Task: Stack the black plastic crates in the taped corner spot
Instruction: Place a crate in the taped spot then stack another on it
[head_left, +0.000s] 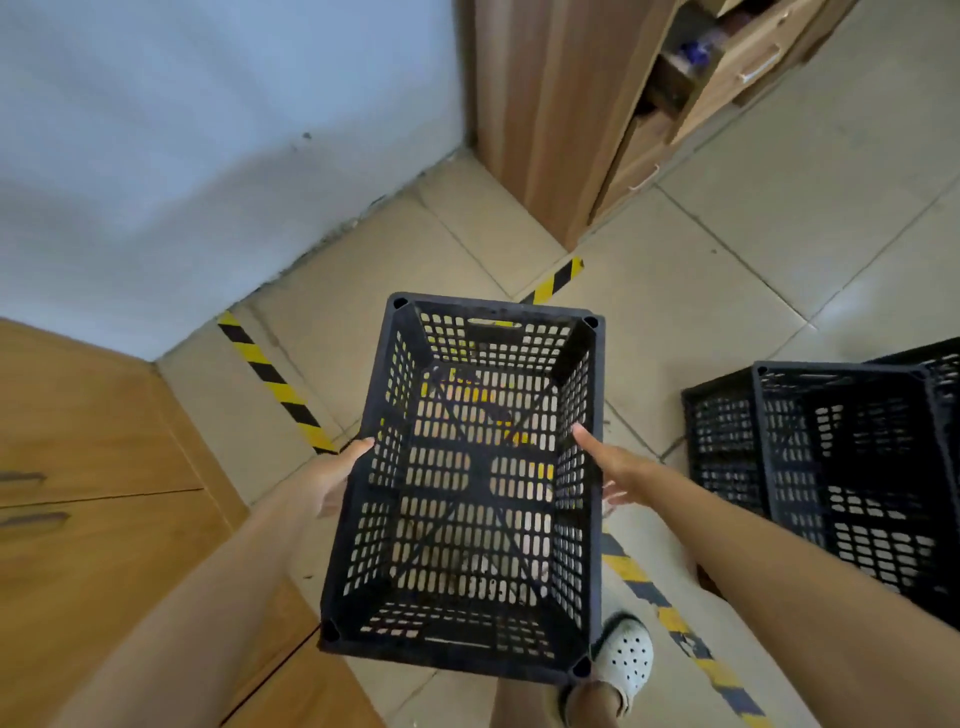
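- Head view: a black plastic crate (470, 488) sits between the two hands, open side up, with nothing in it; floor tiles and tape show through its slotted bottom.
- The left hand (332, 480) lies flat against the crate's left wall, fingers straight and thumb along the rim, pressing rather than curling round it.
- The right hand (618, 475) is against the right wall, forefinger straight along the rim; the other fingers are under the edge, and I cannot tell how far they curl.
- The crate is rectangular, its walls and base pierced with rows of oblong slots, a handle slot in the far wall and a round socket at each corner.
- To the right of the right hand, more crates (841, 457) of the same kind stand on the floor, nested together.
- Yellow-and-black striped tape (275, 384) runs along the tiled floor (753, 249) beyond and beneath the hands, marking a spot beside the pale wall (182, 156).
- A wooden cabinet (93, 467) stands left of the left hand; a second wooden cupboard (561, 104) stands beyond the taped spot.
- A white perforated clog (626, 660) shows below the crate's near corner.
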